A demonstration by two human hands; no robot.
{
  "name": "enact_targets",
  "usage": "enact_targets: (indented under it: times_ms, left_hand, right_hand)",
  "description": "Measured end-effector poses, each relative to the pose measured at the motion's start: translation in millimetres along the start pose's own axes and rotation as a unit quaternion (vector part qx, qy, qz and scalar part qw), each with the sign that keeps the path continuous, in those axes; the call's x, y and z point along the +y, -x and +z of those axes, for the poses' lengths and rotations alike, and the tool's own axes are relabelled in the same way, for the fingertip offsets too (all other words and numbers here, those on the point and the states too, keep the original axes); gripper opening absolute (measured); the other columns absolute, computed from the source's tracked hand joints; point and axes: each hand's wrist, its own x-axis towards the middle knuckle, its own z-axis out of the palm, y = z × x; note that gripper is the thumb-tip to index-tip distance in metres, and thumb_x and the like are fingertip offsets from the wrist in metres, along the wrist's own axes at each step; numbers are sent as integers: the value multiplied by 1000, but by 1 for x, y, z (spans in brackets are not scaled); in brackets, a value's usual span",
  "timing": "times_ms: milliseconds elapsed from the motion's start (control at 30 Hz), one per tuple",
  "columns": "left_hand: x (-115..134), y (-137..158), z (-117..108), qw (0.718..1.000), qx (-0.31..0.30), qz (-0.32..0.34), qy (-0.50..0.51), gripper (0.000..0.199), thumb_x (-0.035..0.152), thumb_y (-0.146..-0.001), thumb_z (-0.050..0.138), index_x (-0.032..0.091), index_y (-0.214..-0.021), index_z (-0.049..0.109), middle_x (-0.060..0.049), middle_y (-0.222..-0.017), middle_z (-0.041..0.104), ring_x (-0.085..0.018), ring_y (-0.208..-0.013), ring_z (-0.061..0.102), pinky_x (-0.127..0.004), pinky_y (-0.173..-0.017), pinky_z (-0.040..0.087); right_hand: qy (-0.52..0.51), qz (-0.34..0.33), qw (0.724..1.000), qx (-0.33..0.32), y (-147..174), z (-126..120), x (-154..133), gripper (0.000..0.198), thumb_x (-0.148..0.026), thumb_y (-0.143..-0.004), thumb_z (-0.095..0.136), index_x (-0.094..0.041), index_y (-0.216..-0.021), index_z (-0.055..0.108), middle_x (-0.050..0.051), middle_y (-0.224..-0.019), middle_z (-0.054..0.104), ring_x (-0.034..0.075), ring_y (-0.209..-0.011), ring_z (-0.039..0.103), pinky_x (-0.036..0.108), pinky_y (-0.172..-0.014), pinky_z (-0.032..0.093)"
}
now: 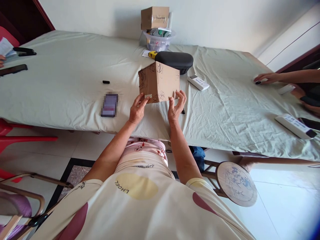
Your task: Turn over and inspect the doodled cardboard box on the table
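A small brown cardboard box (168, 81) with black scribbles on its faces is held over the near side of the table, one vertical edge turned toward me. My left hand (137, 109) grips its lower left, fingers beside a small patterned white patch (148, 96). At the lower right, my right hand (176, 106) has its thumb and fingers on the box. Just behind the box lies a black hard case (175, 60). A small dark object (183, 111) is partly hidden beside my right hand.
A phone (109, 105) and small black piece (106, 82) lie left. White devices (198, 82) lie right. Behind stand a plastic tub (161, 40) and another cardboard box (155, 17). Another person's hand (267, 78) reaches in at right. A round stool (236, 183) stands below.
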Motion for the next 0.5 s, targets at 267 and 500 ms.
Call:
enact_targets:
  times_ms: [267,500]
  left_hand:
    - [-2,-1,0,999,31,-2,7,62,56,-114,24,25,-135,73,-16,-150,67,-27,-149,60,-44,-131,45]
    - [-13,0,-3,996,72,-53,-1,59,54,-113,29,22,-151,60,-17,-154,66,-25,-150,59,-41,-133,42]
  right_hand:
    - [-33,105,992,68,-7,6,29,52,-69,-102,54,-23,-125,63,9,-120,66,25,-116,69,50,-104,60]
    - [-98,94,987,87,-12,7,36,45,-68,-101,55,-26,-116,63,2,-99,60,17,-91,65,36,-87,59]
